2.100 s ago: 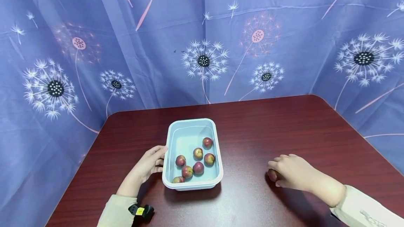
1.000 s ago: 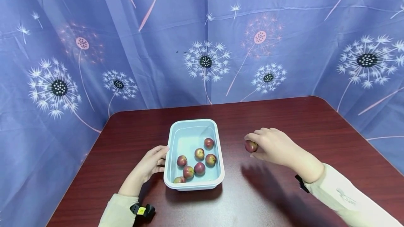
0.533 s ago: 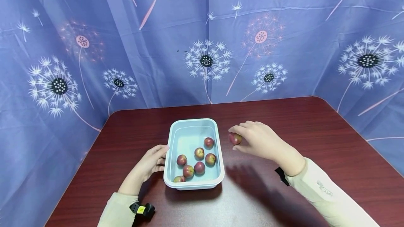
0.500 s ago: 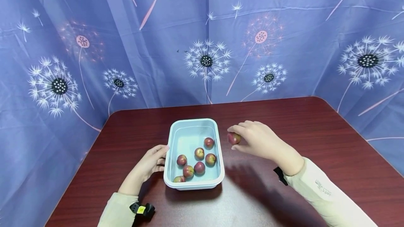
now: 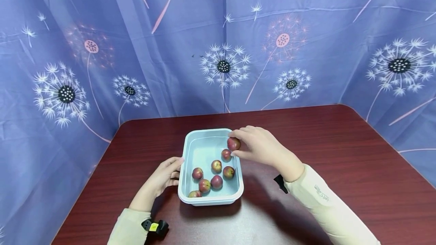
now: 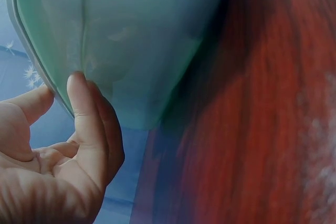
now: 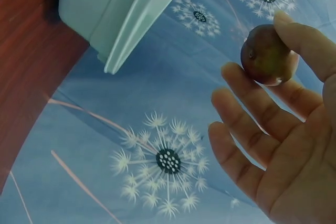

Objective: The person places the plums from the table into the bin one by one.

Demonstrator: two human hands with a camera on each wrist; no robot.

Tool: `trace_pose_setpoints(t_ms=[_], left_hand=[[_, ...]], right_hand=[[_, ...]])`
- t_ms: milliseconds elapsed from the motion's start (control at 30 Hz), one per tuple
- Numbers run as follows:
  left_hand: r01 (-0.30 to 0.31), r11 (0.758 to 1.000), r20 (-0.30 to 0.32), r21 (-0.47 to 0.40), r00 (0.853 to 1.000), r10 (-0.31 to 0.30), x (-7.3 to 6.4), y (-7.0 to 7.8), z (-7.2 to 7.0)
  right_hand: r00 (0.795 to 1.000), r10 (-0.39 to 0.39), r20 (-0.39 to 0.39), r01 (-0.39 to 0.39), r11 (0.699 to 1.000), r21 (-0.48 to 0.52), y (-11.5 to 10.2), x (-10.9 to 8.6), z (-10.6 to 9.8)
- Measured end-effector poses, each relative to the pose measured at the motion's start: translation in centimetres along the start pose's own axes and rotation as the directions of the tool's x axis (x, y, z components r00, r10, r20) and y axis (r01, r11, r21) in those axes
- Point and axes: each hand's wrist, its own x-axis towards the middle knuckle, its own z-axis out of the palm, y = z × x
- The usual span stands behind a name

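Observation:
A pale blue plastic box [image 5: 210, 201] stands on the table with several red-and-yellow plums [image 5: 204, 186] on its floor, mostly toward the near end. My left hand [image 5: 161, 177] holds the box's left side; in the left wrist view the thumb is at the rim and the fingertips lie against the outer wall [image 6: 142, 66]. Over the right rim, toward the far corner, my right hand [image 5: 262, 146] pinches another plum [image 5: 233, 144]. The right wrist view shows that plum [image 7: 269, 55] between thumb and fingers, the other fingers loosely bent.
The box rests on a dark red wood-grain table [image 5: 306, 135]. Behind it hangs a blue curtain [image 5: 177, 75] with a dandelion print. A black device [image 5: 158, 227] with a yellow label sits at the left wrist.
My right hand has lifted the plum from the table on the right and carried it left to above the box's right rim. The left hand stays at the box's left side.

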Motion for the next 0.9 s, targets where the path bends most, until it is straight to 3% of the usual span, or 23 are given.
trace_pose_setpoints(t_ms=[167, 367, 700, 900], left_hand=[[-0.001, 1.0, -0.004, -0.003, 1.0, 0.001, 0.0, -0.1, 0.0], [0.001, 1.0, -0.005, -0.003, 1.0, -0.001, 0.1, -0.1, 0.0], [0.017, 1.0, -0.028, -0.005, 0.999, -0.017, 0.2, 0.0, 0.1], [0.021, 1.0, -0.025, -0.01, 0.999, -0.021, 0.2, 0.0, 0.1]], right_hand=[[0.999, 0.008, 0.037, -0.008, 1.0, 0.0, -0.1, 1.1, 0.9], [0.989, 0.031, 0.143, -0.033, 0.999, 0.011, -0.4, 2.1, 1.6], [0.982, -0.068, 0.178, 0.076, 0.997, -0.035, -1.0, 3.6, 3.8], [0.969, -0.064, 0.24, 0.08, 0.995, -0.055, -1.4, 4.0, 5.1]])
